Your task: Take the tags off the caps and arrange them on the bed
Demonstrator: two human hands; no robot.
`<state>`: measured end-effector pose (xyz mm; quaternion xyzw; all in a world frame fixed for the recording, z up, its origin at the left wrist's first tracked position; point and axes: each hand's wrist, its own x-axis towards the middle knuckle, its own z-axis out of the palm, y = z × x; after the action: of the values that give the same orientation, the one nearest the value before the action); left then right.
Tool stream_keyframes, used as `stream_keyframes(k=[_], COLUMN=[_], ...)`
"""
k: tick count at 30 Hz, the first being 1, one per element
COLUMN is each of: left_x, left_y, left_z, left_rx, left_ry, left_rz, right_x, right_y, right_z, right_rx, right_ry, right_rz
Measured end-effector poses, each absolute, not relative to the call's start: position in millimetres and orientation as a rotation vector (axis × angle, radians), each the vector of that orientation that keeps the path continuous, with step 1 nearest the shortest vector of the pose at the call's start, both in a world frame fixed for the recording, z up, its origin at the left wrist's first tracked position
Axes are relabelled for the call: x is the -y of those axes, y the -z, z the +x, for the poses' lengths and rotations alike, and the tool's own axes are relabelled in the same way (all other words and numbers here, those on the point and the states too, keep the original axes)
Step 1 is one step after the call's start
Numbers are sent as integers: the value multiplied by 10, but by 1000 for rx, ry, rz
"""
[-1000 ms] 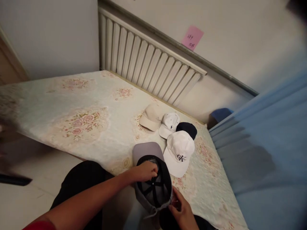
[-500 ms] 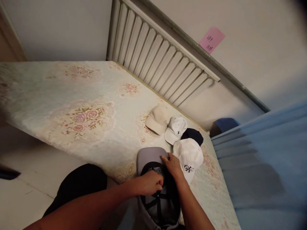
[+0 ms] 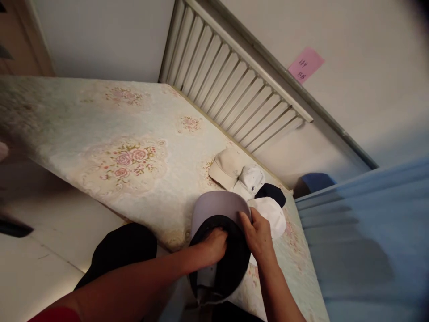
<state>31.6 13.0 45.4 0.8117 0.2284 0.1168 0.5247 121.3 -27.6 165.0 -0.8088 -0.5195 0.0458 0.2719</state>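
A grey cap (image 3: 214,209) with a dark lining is held upside down above the bed's near edge, its brim pointing away from me. My left hand (image 3: 214,243) reaches inside the crown, fingers curled against the lining. My right hand (image 3: 259,235) grips the rim where brim and crown meet. Just beyond lie a white cap (image 3: 273,214), a dark cap (image 3: 271,193), a small white cap (image 3: 251,178) and a beige cap (image 3: 226,164), side by side on the floral mattress (image 3: 127,134).
A white radiator (image 3: 234,85) runs along the wall behind the bed, with a pink note (image 3: 305,65) stuck above it. A blue curtain (image 3: 368,241) hangs at the right. My dark-clothed knee (image 3: 120,250) is below the mattress edge, over pale floor.
The cap has been lifted and tilted up. My left hand went deeper into the crown, and my right hand moved from the cap's back strap to the brim side.
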Motion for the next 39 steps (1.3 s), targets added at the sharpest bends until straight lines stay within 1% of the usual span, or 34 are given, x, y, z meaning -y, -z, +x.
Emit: stream_keyframes(k=[2,5,8,10,16,21,23,29,33,39], left_x=[-139,-117,-92,-107,-341,-511,-531,-553,-600,-640], left_y=[-490,-524,-536,-538,-572,-601,-581,-537,-572,-617], left_z=[306,237,173,170,249,261,285,360,366,379], left_rx=[-568,-461,-351,-383,-803,-874,-840,-472,-445,-321], left_ry=[-313,-434,-553,-595,-500,-534,-567,-563,-519,-515], left_rz=[1960,1958,1921,1858,1611,1540,1498,1229,1057,867], right_x=[323,383,446,501,710,827,845,875,901,880], right_y=[-1696,-1781,-1887,-1938,-1867,-1755,-1749,-1745,-1716,-1719], right_z=[1221,1350,1486,1522,1385,1284,1259,1130,1035,934], right_rx=[1335,1194,1058,969,793,743,710,648,653,670], right_ry=[-39,67,123,132,105,-121,-137,-230,-265,-130], right_rz=[-2179,-2197,-2204,-2201,-2175,-2059,-2090,-2022,-2035,-2038])
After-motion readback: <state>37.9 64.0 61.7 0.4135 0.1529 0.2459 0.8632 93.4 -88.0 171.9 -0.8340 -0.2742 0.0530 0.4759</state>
